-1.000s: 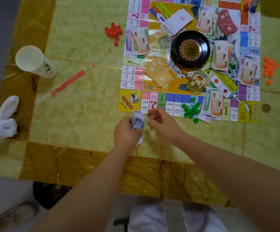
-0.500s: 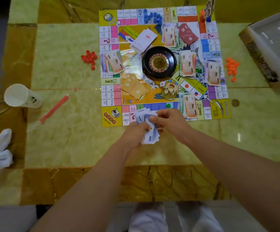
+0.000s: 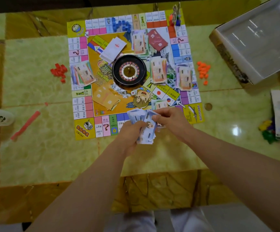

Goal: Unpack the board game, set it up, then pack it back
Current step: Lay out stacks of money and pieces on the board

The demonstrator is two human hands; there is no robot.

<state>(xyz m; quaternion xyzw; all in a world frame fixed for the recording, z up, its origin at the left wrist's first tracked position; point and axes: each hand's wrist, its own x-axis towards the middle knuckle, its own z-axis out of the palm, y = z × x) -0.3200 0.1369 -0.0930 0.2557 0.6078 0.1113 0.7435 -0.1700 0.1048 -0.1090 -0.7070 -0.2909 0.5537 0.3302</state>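
The left hand gripped a loosely fanned bundle of pale blue paper play-money notes just above the near edge of the square, brightly printed game board. The right hand pinched the top note at its far end. The step looked like counting blue notes off for the mixed stacks of paper money laid out round the black round roulette wheel (though a tidy-up of the bundle could not be ruled out).

To do it well, the left thumb needed to press firmly enough that only one note slid free at a time. The fan was ragged, and thin paper tends to cling in pairs. The right hand was best drawing each note lengthwise rather than lifting it, which would have risked a crease. Any reach toward the far stacks called for a high wrist, since the wheel and the loose yellow card pile lay between. A dragging forearm could also have scattered pieces off the polished green marble tabletop.
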